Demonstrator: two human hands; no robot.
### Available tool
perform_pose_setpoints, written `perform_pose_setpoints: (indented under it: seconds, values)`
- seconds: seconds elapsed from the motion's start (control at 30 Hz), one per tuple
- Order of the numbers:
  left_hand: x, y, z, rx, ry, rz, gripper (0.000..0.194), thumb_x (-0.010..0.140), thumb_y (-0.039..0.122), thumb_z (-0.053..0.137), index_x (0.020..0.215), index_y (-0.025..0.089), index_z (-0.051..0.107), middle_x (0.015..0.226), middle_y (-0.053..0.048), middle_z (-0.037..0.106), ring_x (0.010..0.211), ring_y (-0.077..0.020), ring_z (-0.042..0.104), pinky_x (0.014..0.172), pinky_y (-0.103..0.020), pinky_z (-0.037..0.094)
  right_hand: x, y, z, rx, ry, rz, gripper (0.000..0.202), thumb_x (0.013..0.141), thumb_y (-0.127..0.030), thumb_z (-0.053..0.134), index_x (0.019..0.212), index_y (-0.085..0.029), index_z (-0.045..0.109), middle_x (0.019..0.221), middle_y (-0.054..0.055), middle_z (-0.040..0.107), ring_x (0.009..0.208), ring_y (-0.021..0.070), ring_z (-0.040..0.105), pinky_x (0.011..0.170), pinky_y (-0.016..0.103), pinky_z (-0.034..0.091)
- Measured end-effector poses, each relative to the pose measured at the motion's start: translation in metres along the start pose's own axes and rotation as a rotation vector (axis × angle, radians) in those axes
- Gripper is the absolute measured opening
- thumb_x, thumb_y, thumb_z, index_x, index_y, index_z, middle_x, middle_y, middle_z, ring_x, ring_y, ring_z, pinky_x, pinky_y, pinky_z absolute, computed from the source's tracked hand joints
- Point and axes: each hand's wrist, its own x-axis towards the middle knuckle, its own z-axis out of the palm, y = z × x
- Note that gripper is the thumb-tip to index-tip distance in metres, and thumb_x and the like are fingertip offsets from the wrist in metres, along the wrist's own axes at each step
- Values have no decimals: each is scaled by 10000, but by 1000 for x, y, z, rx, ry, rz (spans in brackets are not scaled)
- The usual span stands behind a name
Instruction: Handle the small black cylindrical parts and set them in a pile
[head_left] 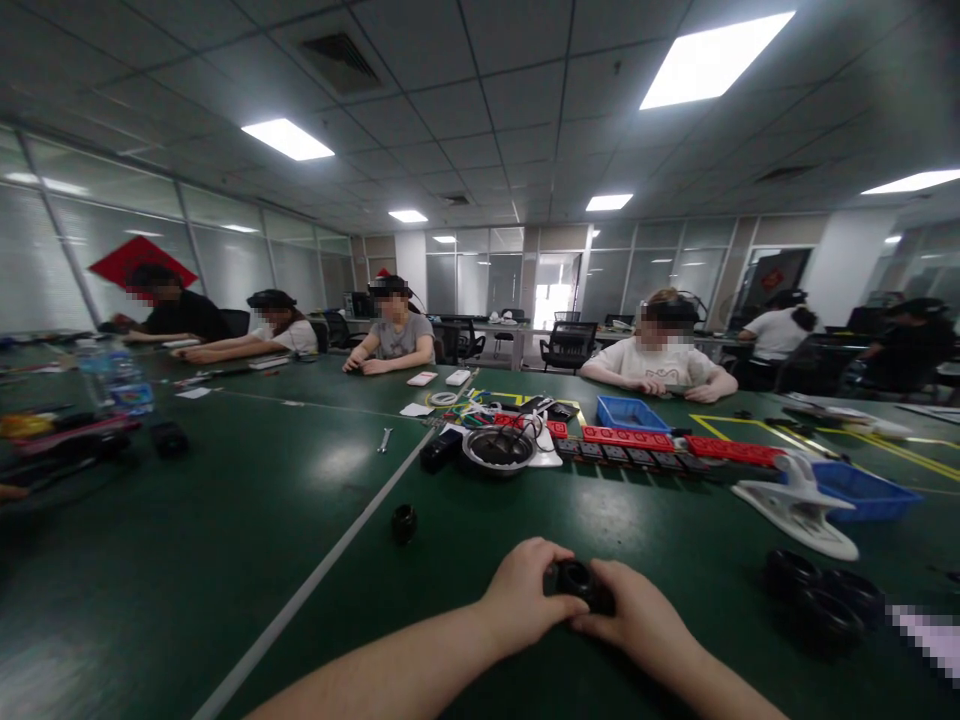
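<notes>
Close in front of me, both hands hold a black round part with a hole in its top [576, 577]. My left hand [519, 595] wraps it from the left, with the thumb along its near side. From the right, the fingers and thumb of my right hand [639, 612] close round it. The fingers hide much of its sides, and its exact kind cannot be made out. A similar small black round part [403, 523] stands on the green table to the left. Over on the right lie several larger black round parts [829, 618], grouped together.
Ahead on the green table [300, 560] lie a metal bowl [502, 455] with black cables, red power strips [630, 438], a blue tray [630, 413], and a wrench [385, 440]. A white clamp-like stand [802, 505] leans by another blue tray [862, 490]. People sit across the table.
</notes>
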Motion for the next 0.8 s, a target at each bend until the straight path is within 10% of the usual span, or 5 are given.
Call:
perform_pose_setpoints:
  seconds: [0.17, 0.37, 0.57, 0.7, 0.8]
  values:
    - [0, 1, 6, 19, 100, -59, 402, 627, 261, 718, 993, 185, 571, 966, -36, 555, 901, -209, 497, 805, -308, 384, -3, -12, 0, -243, 92, -4, 298, 693, -468, 554, 767, -179, 575, 779, 85, 648, 730, 266, 584, 651, 351, 388]
    - [0, 0, 1, 3, 56, 7, 390, 656, 274, 698, 1009, 184, 559, 983, -38, 551, 930, -205, 495, 820, -302, 389, -4, 13, -8, -20, 176, -49, 573, 774, -470, 459, 1262, -190, 351, 947, 76, 602, 854, 250, 577, 753, 375, 411]
    - [-2, 2, 0, 51, 91, 5, 599, 607, 394, 730, 1126, 203, 503, 1101, -61, 514, 1015, -247, 455, 882, -355, 356, -4, 12, -17, 127, 240, -6, 553, 869, -400, 297, 1355, -166, 177, 795, 32, 574, 708, 199, 579, 684, 344, 459]
    - [-2, 1, 0, 92, 60, 43, 364, 707, 464, 632, 965, 210, 592, 930, -43, 564, 905, -231, 494, 802, -337, 387, -15, -17, -29, -10, 280, -340, 522, 841, -359, 381, 1325, -188, 287, 927, 77, 591, 868, 229, 550, 816, 400, 412]
    - [-2, 0, 0, 85, 39, 64, 338, 731, 411, 618, 1001, 210, 586, 940, -42, 561, 916, -226, 487, 801, -325, 391, -15, -16, -29, -14, 153, -167, 399, 823, -360, 417, 1168, -178, 501, 847, 78, 610, 815, 239, 563, 769, 404, 432]
